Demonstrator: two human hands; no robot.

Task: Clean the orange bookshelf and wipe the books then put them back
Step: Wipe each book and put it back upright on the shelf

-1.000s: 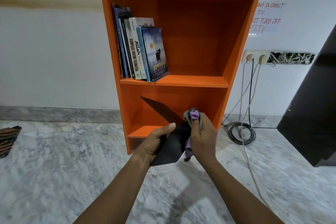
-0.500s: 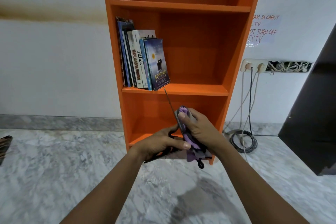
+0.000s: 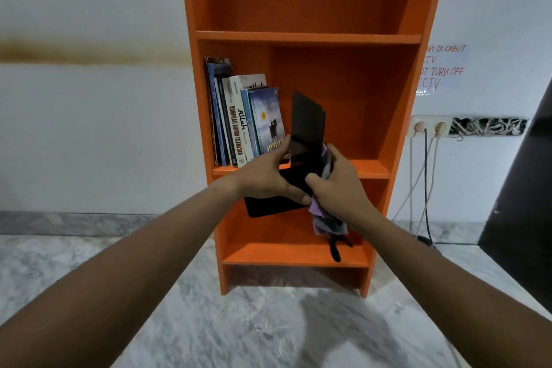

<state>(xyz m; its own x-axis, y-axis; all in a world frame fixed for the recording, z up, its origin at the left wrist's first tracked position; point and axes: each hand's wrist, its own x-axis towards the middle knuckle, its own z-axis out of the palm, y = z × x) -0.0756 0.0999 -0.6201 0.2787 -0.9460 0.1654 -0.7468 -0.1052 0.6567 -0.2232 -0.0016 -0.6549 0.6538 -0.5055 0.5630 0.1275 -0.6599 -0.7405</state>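
Head view: the left hand (image 3: 265, 179) grips an open black book (image 3: 307, 125) in front of the bookshelf's (image 3: 298, 37) middle shelf. The right hand (image 3: 337, 191) clutches a purple cloth (image 3: 325, 224) against it. Other books (image 3: 239, 116) stand at the shelf's left end.

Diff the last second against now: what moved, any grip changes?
The black book went up, from in front of the bottom shelf to the middle shelf, next to the row of books. The left hand holds it as before; the right hand keeps its grip on the cloth, against the book. The row and the bookshelf stayed put.
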